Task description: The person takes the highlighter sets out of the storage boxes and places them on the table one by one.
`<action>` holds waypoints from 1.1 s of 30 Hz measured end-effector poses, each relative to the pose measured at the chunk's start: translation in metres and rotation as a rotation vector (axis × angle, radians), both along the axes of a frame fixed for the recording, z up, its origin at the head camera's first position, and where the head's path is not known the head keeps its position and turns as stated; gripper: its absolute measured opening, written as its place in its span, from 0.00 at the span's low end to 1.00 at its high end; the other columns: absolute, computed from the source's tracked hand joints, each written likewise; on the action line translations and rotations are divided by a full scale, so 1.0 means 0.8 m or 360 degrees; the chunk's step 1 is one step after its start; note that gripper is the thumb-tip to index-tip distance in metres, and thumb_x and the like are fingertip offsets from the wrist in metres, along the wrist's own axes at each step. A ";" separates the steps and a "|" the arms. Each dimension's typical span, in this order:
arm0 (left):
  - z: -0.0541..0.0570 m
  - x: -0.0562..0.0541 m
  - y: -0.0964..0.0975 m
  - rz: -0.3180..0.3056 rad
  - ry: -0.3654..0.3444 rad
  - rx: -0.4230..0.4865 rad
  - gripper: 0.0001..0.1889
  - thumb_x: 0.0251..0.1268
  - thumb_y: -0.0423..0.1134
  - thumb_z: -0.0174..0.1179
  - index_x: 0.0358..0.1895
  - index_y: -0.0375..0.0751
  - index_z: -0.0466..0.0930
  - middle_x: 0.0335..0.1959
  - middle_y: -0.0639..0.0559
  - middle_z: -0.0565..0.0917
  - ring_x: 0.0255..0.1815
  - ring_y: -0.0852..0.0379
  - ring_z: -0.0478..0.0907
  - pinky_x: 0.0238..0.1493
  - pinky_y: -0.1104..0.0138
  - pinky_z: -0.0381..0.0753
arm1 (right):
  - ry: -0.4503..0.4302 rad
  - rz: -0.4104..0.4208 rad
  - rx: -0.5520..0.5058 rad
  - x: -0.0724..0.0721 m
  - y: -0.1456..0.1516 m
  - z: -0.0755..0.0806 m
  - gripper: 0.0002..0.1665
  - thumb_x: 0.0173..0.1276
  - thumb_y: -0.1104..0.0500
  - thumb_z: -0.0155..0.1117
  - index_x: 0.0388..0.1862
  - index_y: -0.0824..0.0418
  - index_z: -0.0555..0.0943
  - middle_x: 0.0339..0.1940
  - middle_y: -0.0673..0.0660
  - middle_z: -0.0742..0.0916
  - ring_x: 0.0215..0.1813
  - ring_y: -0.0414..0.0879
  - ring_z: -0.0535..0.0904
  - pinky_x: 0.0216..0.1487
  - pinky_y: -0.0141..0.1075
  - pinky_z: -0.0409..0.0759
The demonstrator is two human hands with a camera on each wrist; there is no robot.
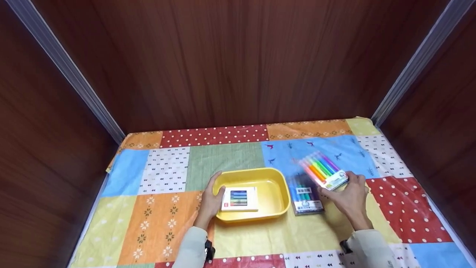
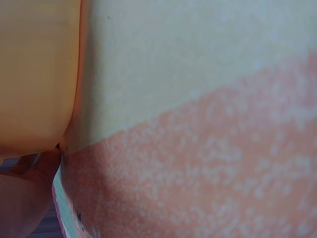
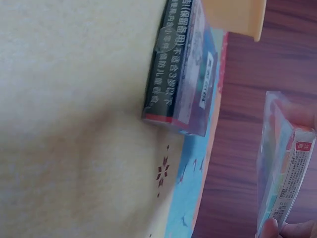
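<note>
A yellow plastic tray [image 1: 270, 212] stands at mid-table, and my left hand [image 1: 212, 201] grips its left rim, thumb over the edge. Inside the tray, at its left side, lies a white box [image 1: 251, 204] with a picture of coloured sticks. My right hand [image 1: 351, 197] holds a clear pack of coloured markers [image 1: 319, 169] by its lower end, tilted and raised at the tray's right. Below it, a second clear pack [image 1: 306, 205] with dark and green contents lies on the cloth beside the tray. The right wrist view shows the held marker pack [image 3: 287, 173] edge-on, pinched by fingertips.
A patchwork-patterned cloth [image 1: 227, 160] covers the table. Dark wood-look panels [image 1: 238, 67] rise behind it and on both sides, with grey metal strips [image 1: 74, 74] at the corners.
</note>
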State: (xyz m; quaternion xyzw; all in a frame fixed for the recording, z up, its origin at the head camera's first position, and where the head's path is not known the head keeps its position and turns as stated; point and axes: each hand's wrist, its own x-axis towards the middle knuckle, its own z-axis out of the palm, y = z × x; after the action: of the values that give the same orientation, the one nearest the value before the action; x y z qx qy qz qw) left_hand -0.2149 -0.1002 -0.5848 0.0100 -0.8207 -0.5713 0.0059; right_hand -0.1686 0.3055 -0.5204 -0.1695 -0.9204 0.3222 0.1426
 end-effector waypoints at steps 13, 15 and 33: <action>0.000 -0.001 -0.001 0.0000 0.0001 -0.0001 0.28 0.77 0.38 0.54 0.77 0.59 0.63 0.80 0.50 0.64 0.82 0.42 0.57 0.80 0.41 0.55 | -0.0088 -0.0213 -0.0166 0.013 0.002 -0.025 0.62 0.45 0.40 0.84 0.70 0.71 0.66 0.64 0.70 0.67 0.61 0.68 0.63 0.59 0.56 0.67; -0.001 0.000 -0.001 -0.0004 0.0004 0.0003 0.28 0.77 0.38 0.54 0.76 0.58 0.63 0.79 0.49 0.65 0.82 0.42 0.57 0.80 0.41 0.55 | -0.0063 -0.0244 -0.0167 0.015 0.003 -0.029 0.61 0.44 0.42 0.84 0.69 0.72 0.66 0.64 0.70 0.67 0.61 0.68 0.63 0.59 0.56 0.64; 0.001 0.001 -0.001 -0.0007 0.0000 0.0006 0.28 0.77 0.39 0.54 0.77 0.59 0.63 0.80 0.50 0.64 0.82 0.42 0.57 0.80 0.42 0.55 | -0.0308 -0.0453 -0.0226 0.025 0.015 -0.043 0.70 0.46 0.35 0.80 0.75 0.73 0.58 0.68 0.74 0.63 0.62 0.68 0.59 0.59 0.58 0.64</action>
State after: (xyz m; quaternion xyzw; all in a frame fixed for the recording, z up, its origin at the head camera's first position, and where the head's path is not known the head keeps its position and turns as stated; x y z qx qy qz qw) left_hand -0.2144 -0.1007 -0.5839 0.0084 -0.8196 -0.5729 0.0046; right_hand -0.1486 0.3177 -0.5547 -0.3378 -0.8715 0.3452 0.0852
